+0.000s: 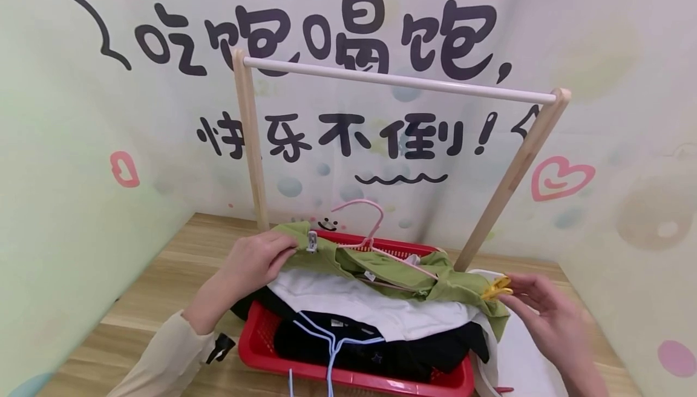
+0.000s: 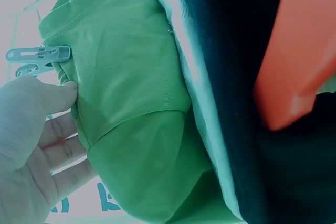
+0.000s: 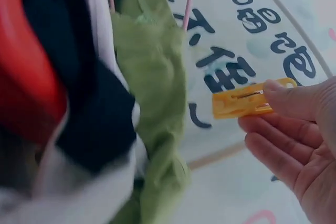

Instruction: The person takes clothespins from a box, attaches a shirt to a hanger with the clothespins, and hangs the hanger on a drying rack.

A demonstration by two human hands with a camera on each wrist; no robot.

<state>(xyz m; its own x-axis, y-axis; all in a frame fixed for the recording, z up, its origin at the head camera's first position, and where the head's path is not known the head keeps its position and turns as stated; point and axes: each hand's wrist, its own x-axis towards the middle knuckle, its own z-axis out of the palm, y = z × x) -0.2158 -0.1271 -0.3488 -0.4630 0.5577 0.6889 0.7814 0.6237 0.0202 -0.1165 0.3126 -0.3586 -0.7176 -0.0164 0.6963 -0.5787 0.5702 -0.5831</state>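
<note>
A green shirt (image 1: 392, 270) lies over the other clothes, a pink hanger (image 1: 376, 218) in its neck. My left hand (image 1: 258, 258) pinches the shirt's left shoulder edge between thumb and fingers, right beside a grey clothespin (image 2: 39, 56) clamped on the fabric. My right hand (image 1: 544, 306) holds a yellow clothespin (image 3: 247, 100) between thumb and fingers. In the right wrist view, a gap shows between that clothespin's tip and the green cloth; from the head view it overlaps the shirt's right shoulder.
Under the shirt, white (image 1: 348, 297) and black (image 1: 425, 348) garments are heaped in a red basket (image 1: 305, 367). A light blue hanger (image 1: 333, 344) sits at the front. Behind stands a wooden rack with a white rail (image 1: 403, 82). A black object (image 1: 220, 347) is near the left sleeve.
</note>
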